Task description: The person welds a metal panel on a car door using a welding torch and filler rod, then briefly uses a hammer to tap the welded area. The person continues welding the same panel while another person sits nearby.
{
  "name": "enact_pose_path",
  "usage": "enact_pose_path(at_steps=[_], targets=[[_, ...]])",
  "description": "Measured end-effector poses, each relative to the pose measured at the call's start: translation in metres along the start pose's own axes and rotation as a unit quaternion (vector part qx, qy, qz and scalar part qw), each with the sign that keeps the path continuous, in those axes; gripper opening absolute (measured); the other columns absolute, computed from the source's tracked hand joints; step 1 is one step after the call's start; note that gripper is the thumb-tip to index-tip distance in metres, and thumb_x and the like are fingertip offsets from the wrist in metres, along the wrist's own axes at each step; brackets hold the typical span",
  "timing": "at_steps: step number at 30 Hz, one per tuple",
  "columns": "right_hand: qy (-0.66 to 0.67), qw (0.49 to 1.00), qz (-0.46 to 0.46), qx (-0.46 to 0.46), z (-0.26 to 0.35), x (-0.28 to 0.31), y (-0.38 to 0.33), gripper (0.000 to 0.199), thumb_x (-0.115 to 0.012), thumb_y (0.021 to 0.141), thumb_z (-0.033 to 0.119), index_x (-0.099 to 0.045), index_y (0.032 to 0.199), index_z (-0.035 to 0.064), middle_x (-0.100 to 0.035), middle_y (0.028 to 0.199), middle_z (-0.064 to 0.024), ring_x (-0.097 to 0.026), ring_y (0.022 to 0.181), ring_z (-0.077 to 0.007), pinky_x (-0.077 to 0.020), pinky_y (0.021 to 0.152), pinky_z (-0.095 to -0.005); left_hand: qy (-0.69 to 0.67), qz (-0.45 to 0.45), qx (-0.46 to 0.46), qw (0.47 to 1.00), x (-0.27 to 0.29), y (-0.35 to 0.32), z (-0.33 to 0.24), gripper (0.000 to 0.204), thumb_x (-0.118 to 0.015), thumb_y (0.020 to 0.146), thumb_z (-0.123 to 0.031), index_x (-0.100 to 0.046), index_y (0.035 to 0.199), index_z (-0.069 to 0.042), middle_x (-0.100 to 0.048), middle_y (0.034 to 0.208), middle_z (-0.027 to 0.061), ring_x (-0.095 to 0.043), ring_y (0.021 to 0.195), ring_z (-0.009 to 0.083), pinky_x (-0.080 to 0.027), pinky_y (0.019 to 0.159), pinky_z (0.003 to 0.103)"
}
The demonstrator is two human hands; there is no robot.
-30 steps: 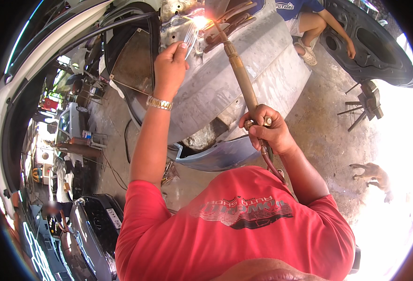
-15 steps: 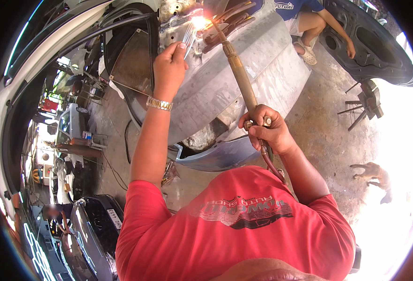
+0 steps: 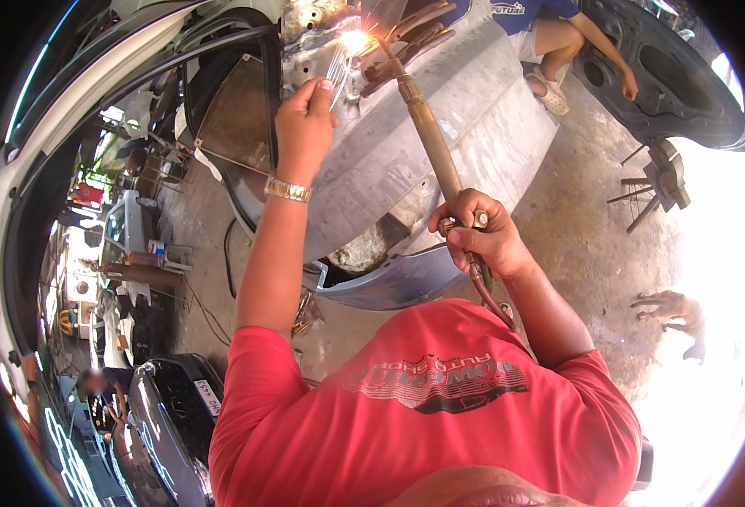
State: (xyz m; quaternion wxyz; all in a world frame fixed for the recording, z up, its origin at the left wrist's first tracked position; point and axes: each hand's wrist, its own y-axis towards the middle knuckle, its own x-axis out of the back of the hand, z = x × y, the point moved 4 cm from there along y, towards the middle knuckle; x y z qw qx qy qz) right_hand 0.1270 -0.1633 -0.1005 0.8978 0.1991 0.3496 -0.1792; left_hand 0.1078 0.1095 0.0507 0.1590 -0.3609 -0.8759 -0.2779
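Note:
A bundle of thin shiny welding rods (image 3: 338,68) is pinched between the thumb and fingers of my left hand (image 3: 305,127), which wears a wristwatch (image 3: 288,188). My right hand (image 3: 486,232) is closed round the valve end of a brass gas welding torch (image 3: 434,139), and a reddish hose (image 3: 484,291) runs back from it. The torch tip and the rod ends meet at a bright, sparking glow (image 3: 355,40) over bare metal (image 3: 300,76). The glare hides the exact spot being heated. Beneath the torch lies a large grey car body panel (image 3: 474,110).
Brown cables or straps (image 3: 406,42) lie just beside the glow. Beyond the panel a person in a blue shirt (image 3: 550,13) sits close by. A black car panel (image 3: 664,76), a stool (image 3: 661,182) and a dog (image 3: 672,308) are at right. A dark car (image 3: 169,422) stands lower left.
Both hands stay almost in place, with the rods and torch held as before. The glow has shifted very slightly and throws more visible sparks. The view has tilted a little.

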Motion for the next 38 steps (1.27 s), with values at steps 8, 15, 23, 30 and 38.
enact_pose_path(at_steps=[8,15,23,30,38], targets=[[-0.006,1.000,-0.004,-0.004,0.001,-0.006,0.000,0.025,-0.067,0.094,-0.009,-0.052,0.094,0.0112,-0.067,0.113,-0.0255,-0.067,0.055,-0.0124,-0.0545,0.047,-0.0234,-0.067,-0.019,0.013,0.997,0.017,-0.020,-0.009,0.033,-0.056,0.111,-0.027,-0.074,0.120,-0.002,-0.068,0.091,0.0006,-0.057,0.065,0.0070,-0.044,0.056,0.024],[-0.210,0.976,-0.031,0.059,0.008,-0.023,-0.043,0.020,-0.067,0.094,-0.007,-0.055,0.089,0.0085,-0.070,0.112,-0.0151,-0.068,0.071,-0.0141,-0.0561,0.057,-0.0284,-0.201,0.067,0.057,0.976,0.009,-0.090,0.003,0.028,-0.051,0.112,-0.029,-0.065,0.122,-0.006,-0.065,0.100,0.0026,-0.060,0.076,0.0081,-0.042,0.058,0.023],[-0.433,0.864,-0.186,0.177,-0.081,-0.091,-0.148,0.036,-0.072,0.094,0.013,-0.068,0.129,0.0069,-0.071,0.100,-0.0136,-0.070,0.088,-0.0254,-0.0553,0.082,-0.0405,-0.491,0.441,0.242,0.711,-0.097,-0.221,0.021,0.049,-0.055,0.110,-0.039,-0.050,0.146,-0.007,-0.059,0.110,0.0016,-0.058,0.089,0.0133,-0.050,0.073,0.031],[-0.471,0.767,-0.416,0.128,-0.163,-0.193,-0.267,0.079,-0.077,0.093,0.023,-0.041,0.162,0.0153,-0.071,0.116,-0.0232,-0.071,0.099,-0.0391,-0.0546,0.088,-0.0426,-0.413,0.604,0.228,0.642,-0.082,-0.344,0.014,0.050,-0.057,0.105,-0.017,-0.045,0.152,-0.009,-0.055,0.113,0.0010,-0.059,0.090,0.0140,-0.055,0.088,0.038],[-0.421,0.289,-0.857,-0.069,-0.268,-0.172,-0.550,0.072,-0.082,0.088,0.023,-0.051,0.151,0.0041,-0.058,0.147,-0.0216,-0.062,0.126,-0.0337,-0.0534,0.103,-0.0432,-0.326,0.570,0.138,0.742,-0.066,-0.386,-0.016,0.050,-0.057,0.097,-0.004,-0.049,0.146,-0.007,-0.059,0.108,0.0056,-0.062,0.081,0.0151,-0.059,0.079,0.039]])
